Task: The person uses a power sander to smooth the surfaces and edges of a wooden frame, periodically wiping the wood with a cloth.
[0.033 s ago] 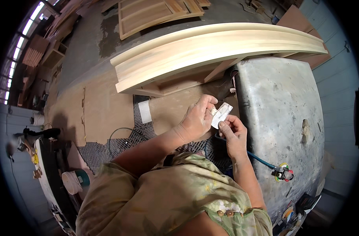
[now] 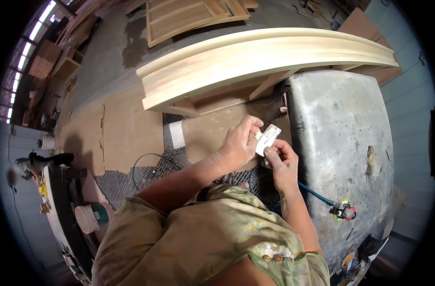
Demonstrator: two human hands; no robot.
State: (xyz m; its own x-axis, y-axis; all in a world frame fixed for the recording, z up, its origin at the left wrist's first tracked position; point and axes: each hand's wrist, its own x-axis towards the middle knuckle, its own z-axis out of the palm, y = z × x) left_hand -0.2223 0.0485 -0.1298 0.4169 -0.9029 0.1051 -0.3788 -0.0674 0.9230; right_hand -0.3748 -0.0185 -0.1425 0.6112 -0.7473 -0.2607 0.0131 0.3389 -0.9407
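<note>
My right hand (image 2: 285, 164) is closed, thumb and fingers pinching the lower end of a small flat white piece (image 2: 269, 138) with pale smears, like a scraper or spreader. My left hand (image 2: 239, 140) is closed too, its fingertips curled at the left edge of that piece. Something small and pale shows between the left fingers, too hidden to name. Both hands are over the floor, left of a smooth grey worktop (image 2: 341, 124). Beyond them stretches a long, curved pale wooden moulding (image 2: 265, 52) on a wooden frame, apart from both hands.
An air tool (image 2: 345, 210) with a blue hose lies on the worktop, near a small tan scrap (image 2: 371, 159). Brown board (image 2: 129, 128) and black matting (image 2: 117, 186) cover the floor. A white bucket (image 2: 87, 220) lies at left. Wooden panels (image 2: 179, 21) rest on the far floor.
</note>
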